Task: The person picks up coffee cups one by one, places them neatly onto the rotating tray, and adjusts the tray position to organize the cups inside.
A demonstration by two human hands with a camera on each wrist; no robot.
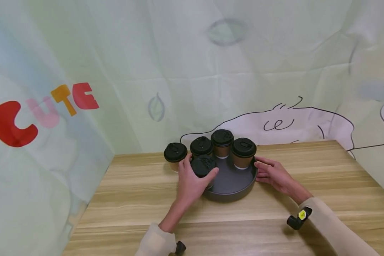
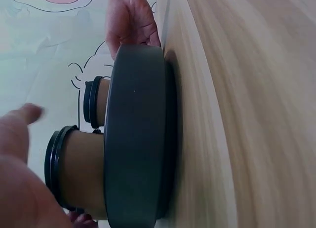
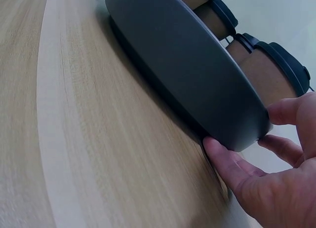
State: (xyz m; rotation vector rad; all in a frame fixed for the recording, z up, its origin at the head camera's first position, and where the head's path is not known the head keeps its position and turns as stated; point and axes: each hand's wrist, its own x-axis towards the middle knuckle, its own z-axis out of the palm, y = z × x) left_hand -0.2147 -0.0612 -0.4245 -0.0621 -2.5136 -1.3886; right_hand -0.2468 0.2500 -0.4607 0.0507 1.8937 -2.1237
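Note:
A round dark grey tray (image 1: 232,195) stands on the table with several lidded paper coffee cups in it. My left hand (image 1: 192,179) is around the front-left coffee cup (image 1: 204,164), whose brown sleeve (image 2: 81,169) shows in the left wrist view. There its thumb (image 2: 24,114) stretches away from the black lid, while its fingertips appear beyond the cup. At the tray's right side, my right hand (image 1: 276,176) grips the wall; in the right wrist view its fingers (image 3: 224,159) meet the rim and lower edge. A coffee cup (image 1: 243,151) stands close by.
Another lidded cup (image 1: 175,153) stands left of the tray, beside my left fingers. Two cups stand towards the tray's back. A printed cloth (image 1: 140,71) hangs behind the wooden table (image 1: 128,206). Black wrist cameras (image 1: 296,221) sit on my sleeves.

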